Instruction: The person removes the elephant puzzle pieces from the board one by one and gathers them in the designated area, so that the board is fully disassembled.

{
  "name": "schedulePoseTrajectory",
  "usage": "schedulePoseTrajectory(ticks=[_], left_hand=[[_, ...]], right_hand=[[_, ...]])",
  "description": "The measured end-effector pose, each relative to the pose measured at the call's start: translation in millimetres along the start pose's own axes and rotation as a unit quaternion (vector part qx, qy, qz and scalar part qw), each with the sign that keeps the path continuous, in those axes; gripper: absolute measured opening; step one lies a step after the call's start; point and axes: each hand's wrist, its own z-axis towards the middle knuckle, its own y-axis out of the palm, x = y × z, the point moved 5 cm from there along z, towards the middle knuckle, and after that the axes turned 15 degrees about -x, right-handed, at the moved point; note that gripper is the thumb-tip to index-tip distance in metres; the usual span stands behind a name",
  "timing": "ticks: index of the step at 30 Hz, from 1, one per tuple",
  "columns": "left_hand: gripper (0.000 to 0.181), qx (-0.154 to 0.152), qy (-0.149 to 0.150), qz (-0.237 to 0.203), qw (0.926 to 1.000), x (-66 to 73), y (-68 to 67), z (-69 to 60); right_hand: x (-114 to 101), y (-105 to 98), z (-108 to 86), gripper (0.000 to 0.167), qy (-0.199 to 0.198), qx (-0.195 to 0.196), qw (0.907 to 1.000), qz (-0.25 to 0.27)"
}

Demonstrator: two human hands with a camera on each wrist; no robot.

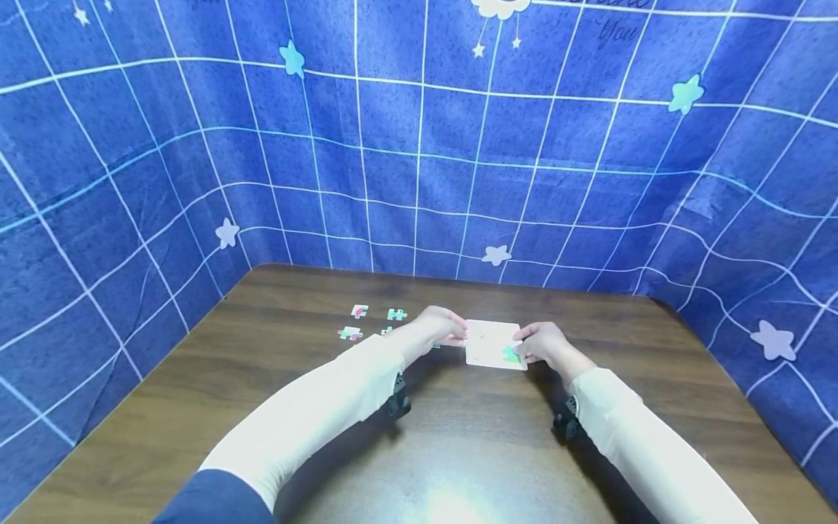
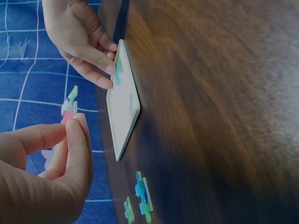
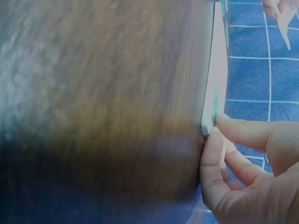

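My left hand [image 1: 428, 331] pinches a jigsaw puzzle piece [image 2: 70, 109] with pink, white and green on it between thumb and fingers, held up off the table. Below and beyond it lies a flat white puzzle board [image 1: 484, 343]. A green and blue piece [image 1: 511, 354] sits in the board's near right corner. At that corner my right hand [image 1: 545, 343] grips the board's edge, and in the right wrist view its thumb [image 3: 245, 130] lies over the top while the other fingers are at the side.
Several loose puzzle pieces lie left of the board, among them a pink and white one [image 1: 359, 311], a green one [image 1: 396, 314] and a wider one [image 1: 350, 333]. Others are partly behind my left arm. A blue curtain [image 1: 393, 167] stands behind the brown wooden table [image 1: 432, 437].
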Motion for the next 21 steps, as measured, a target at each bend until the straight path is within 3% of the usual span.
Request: schedulePoseTrajectory(ticks=[6,14,21], left_hand=[[0.029,0.005,0.007,0.012,0.9999,-0.3,-9.0,-8.8],[0.023,0.016,0.043,0.002,0.9989,-0.9,-26.0,-24.9],[0.024,0.011,0.044,0.015,0.9989,-7.6,-39.0,-39.6]], right_hand=[[0.3,-2.5,1.0,0.032,-0.006,0.011,0.9999,-0.006],[-3.0,-4.1,-4.3,0.038,-0.02,0.026,0.9993,0.015],[1.8,-4.2,-5.1,0.04,-0.017,0.022,0.9993,0.023]])
